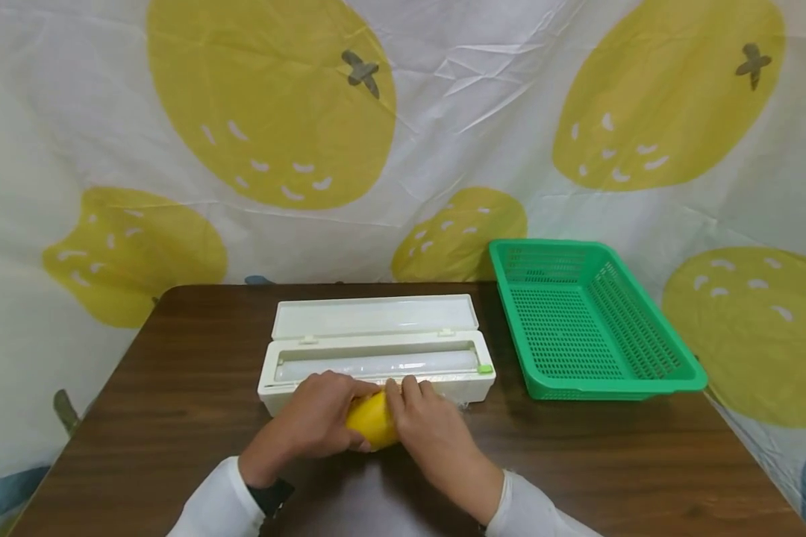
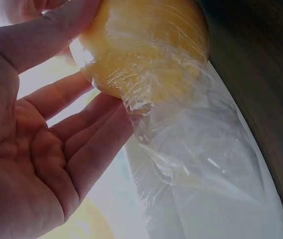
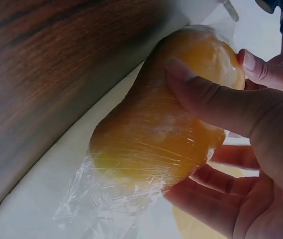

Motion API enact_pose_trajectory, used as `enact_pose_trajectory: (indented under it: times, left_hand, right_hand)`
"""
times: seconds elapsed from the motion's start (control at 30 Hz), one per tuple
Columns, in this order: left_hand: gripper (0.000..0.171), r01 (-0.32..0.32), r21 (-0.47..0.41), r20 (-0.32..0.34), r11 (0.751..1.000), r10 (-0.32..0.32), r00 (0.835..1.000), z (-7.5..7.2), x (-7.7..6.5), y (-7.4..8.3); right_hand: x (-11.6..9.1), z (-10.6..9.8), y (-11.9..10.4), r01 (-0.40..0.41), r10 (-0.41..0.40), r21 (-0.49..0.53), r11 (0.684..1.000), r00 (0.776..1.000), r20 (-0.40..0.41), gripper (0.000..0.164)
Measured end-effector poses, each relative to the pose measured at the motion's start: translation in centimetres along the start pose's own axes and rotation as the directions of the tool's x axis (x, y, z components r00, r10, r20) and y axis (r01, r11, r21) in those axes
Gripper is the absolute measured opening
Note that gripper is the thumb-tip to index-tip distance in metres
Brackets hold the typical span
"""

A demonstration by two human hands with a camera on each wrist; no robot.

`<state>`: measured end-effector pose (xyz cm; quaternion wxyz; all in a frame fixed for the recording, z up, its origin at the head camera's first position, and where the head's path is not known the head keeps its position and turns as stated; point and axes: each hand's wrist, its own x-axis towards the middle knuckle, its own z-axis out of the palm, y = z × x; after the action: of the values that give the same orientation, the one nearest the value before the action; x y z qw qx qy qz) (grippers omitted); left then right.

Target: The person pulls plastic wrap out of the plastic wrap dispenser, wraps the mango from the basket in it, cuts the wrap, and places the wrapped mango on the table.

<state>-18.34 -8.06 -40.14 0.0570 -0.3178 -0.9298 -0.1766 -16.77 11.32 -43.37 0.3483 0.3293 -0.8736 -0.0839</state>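
Observation:
Between my two hands is a yellow bell pepper, just in front of a white cling film box. Clear cling film is wrapped round the pepper, with loose crinkled film trailing beyond its ends. My left hand grips one end between thumb and fingers. The other end is held by my right hand, its thumb lying across the wrapped side in the right wrist view. Inside the box, whose lid is flipped back, lies a film roll.
A green plastic basket stands to the right of the box on the dark wooden table. Behind the table hangs a white cloth printed with lemons. A small bright green piece sits on the box's right front edge.

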Motion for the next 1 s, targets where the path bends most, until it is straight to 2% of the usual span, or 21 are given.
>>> enact_pose_trajectory:
  times: [0.1,0.23,0.43,0.63,0.73,0.83,0.9,1.0]
  left_hand:
    - [0.058,-0.005,-0.014,-0.002,1.000,0.005,1.000,0.0,0.0,0.0]
    - [0.056,-0.010,-0.035,0.002,0.999,0.010,1.000,-0.1,-0.1,-0.1]
    - [0.057,-0.006,-0.081,0.019,0.997,0.008,1.000,-0.1,-0.2,-0.6]
    - [0.052,0.010,-0.119,0.027,0.993,-0.007,1.000,0.0,-0.1,-0.5]
    - [0.050,0.027,-0.063,-0.011,0.998,-0.028,1.000,-0.1,-0.2,0.1]
    - [0.040,0.025,0.053,-0.080,0.998,-0.020,0.997,-0.2,-0.5,1.2]
    - [0.041,0.026,0.140,-0.115,0.990,-0.010,0.993,-0.2,-0.7,2.1]
    - [0.048,0.041,0.232,-0.119,0.972,-0.013,0.993,0.0,-0.9,3.1]
  right_hand:
    - [-0.2,0.0,-0.1,-0.007,0.007,0.048,0.999,1.000,-0.003,0.031]
    - [-0.3,0.2,-0.3,-0.001,0.005,0.081,0.997,0.999,-0.048,0.023]
    - [-0.3,0.8,-0.5,0.002,0.004,0.053,0.999,0.993,-0.115,0.012]
    - [-0.2,1.1,-0.5,0.029,-0.025,0.027,0.999,0.989,-0.143,0.012]
    - [-0.1,1.1,-0.3,0.053,-0.050,0.026,0.998,0.992,-0.113,0.016]
    - [0.1,0.8,0.1,0.068,-0.067,0.040,0.997,0.997,-0.036,0.033]
    - [0.1,0.6,0.4,0.070,-0.072,0.062,0.996,0.997,0.019,0.048]
    - [0.3,0.3,0.8,0.070,-0.078,0.088,0.994,0.993,0.093,0.059]
